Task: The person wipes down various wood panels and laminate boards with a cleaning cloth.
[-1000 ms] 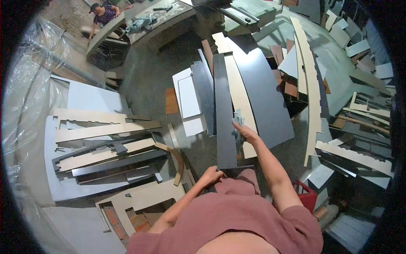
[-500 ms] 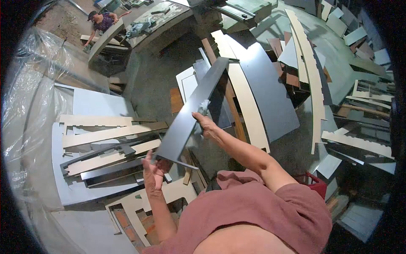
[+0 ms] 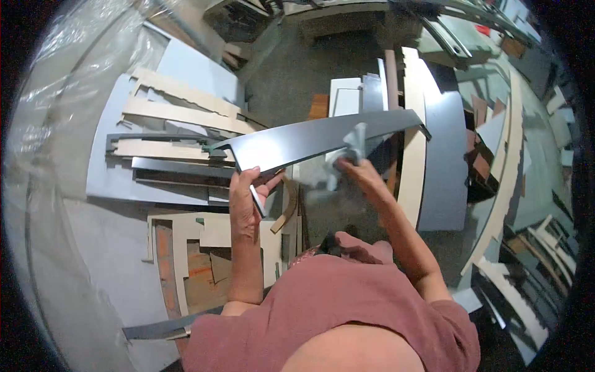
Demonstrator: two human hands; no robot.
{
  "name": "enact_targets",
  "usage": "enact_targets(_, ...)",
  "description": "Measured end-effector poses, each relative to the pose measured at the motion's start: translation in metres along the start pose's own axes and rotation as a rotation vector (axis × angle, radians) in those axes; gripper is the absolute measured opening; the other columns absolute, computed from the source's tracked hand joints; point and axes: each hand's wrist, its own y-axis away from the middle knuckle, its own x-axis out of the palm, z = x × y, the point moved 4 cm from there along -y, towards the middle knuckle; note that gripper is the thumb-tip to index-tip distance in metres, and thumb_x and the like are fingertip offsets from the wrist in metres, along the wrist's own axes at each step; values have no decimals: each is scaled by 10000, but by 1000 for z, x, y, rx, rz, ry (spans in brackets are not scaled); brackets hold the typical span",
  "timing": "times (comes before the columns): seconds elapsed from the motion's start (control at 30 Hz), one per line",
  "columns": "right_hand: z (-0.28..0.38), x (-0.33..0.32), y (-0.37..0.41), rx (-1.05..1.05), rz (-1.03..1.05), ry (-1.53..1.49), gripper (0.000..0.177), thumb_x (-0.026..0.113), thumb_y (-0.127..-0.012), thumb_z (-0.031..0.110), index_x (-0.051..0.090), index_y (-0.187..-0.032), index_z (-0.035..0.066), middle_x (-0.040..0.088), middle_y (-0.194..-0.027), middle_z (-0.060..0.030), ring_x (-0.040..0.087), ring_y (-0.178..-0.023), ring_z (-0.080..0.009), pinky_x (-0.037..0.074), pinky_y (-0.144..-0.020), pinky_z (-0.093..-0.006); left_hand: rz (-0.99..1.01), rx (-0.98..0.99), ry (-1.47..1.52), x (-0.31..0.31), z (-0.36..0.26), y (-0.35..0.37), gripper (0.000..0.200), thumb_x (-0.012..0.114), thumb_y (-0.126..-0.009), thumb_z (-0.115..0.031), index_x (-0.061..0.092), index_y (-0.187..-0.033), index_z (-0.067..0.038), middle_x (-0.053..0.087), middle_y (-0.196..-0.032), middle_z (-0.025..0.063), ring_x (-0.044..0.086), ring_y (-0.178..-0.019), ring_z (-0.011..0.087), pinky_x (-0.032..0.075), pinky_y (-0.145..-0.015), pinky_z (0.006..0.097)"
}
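A long glossy grey panel (image 3: 297, 137), with short pieces standing off both its ends, is held up in front of me, crossing the view from left to right. My left hand (image 3: 245, 201) grips its left end, with the thumb on the near corner and the other fingers around the end piece. In my right hand (image 3: 364, 178) is a crumpled pale grey cloth (image 3: 354, 141), lying against the panel's near edge right of its middle. Part of the cloth hangs below the panel, slightly blurred.
At left, cream and dark strips (image 3: 186, 118) lie on a large pale sheet (image 3: 108, 177). A cream frame-like board (image 3: 180, 248) lies nearer me. To the right stand a long cream board (image 3: 414, 155) and a wide grey panel (image 3: 445, 180). Plastic sheeting (image 3: 62, 80) hangs at far left.
The panel has swung from steeply slanted to nearly level across my view. My left hand has closed on its near end. My right hand has moved right, with the cloth now at the panel's edge.
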Motion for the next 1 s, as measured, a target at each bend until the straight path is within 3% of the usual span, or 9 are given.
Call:
enact_targets(0.13, 106, -13, 46, -285, -132, -179, 321, 551, -800, 319, 545, -916, 20, 556, -760, -38, 493, -738, -132, 402, -645, -282, 7, 0, -87, 7, -4, 1, 492, 511, -714, -99, 304, -1119, 86, 428, -1034, 199, 492, -956, 290, 429, -845, 414)
enact_targets(0.23, 113, 25, 33, -279, 334, 39, 432, 539, -750, 216, 410, -1082, -28, 481, -1069, -192, 491, -907, -272, 404, -734, -393, -49, -36, -241, 27, -6, 8, 481, 524, -715, -115, 334, -1126, 49, 471, -1001, 172, 530, -880, 265, 449, -806, 372)
enact_targets(0.33, 120, 77, 25, -1137, 7, 570, 666, 641, -599, 179, 364, -1183, 14, 217, -1320, -163, 199, -1224, -303, 165, -998, -429, -101, 24, -359, -1, 10, 12, 434, 540, -713, -118, 396, -1096, 27, 520, -950, 129, 555, -814, 200, 469, -741, 305)
enact_targets(0.4, 122, 68, 33, -1063, 21, 580, 770, 702, -529, 167, 364, -1214, 73, 184, -1357, -87, 149, -1258, -253, 113, -1021, -449, 119, 300, -1111, 23, -2, 12, 445, 535, -701, -107, 409, -1108, 20, 533, -945, 107, 554, -817, 178, 465, -727, 287)
enact_targets(0.6, 35, -44, -65, -1004, -311, 567, 663, 523, -603, 96, 338, -1238, 55, 179, -1368, -69, 155, -1260, -272, 135, -1009, -444, 67, 102, -339, 44, 2, 15, 663, 499, -631, -102, 249, -1235, 16, 391, -1119, 190, 450, -1017, 322, 411, -858, 478)
enact_targets(0.63, 23, -80, -82, -946, -243, 445, 857, 387, -693, 620, 203, -1294, 38, 239, -1324, -142, 216, -1225, -279, 145, -1009, -410, 70, 95, -356, 49, 5, 16, 663, 499, -631, -102, 249, -1235, 16, 391, -1119, 190, 450, -1017, 322, 411, -858, 478)
enact_targets(0.73, -41, -174, -141, -679, -514, 648, 545, 327, -750, 77, 197, -1260, -66, 256, -1279, -242, 238, -1195, -343, 145, -1014, -365, 37, 148, -391, 71, 5, 23, 680, 509, -623, -122, 245, -1238, 2, 384, -1127, 189, 449, -1020, 322, 428, -833, 472)
enact_targets(0.87, -157, -309, -234, -91, -575, 224, 554, 526, -699, 211, 363, -1203, 49, 370, -1156, -207, 450, -1009, -338, 376, -828, -418, -109, 200, -503, 80, 4, 26, 755, 558, -570, -173, 247, -1239, -15, 387, -1127, 185, 456, -1004, 326, 433, -825, 456)
enact_targets(1.0, -234, -386, -261, 341, -753, 801, 570, 515, -729, 480, 403, -1161, 125, 291, -1249, -212, 370, -1088, -377, 343, -855, -462, -271, 185, -561, 84, 8, 32, 807, 582, -523, -200, 253, -1239, -24, 394, -1123, 179, 457, -994, 330, 426, -817, 471)
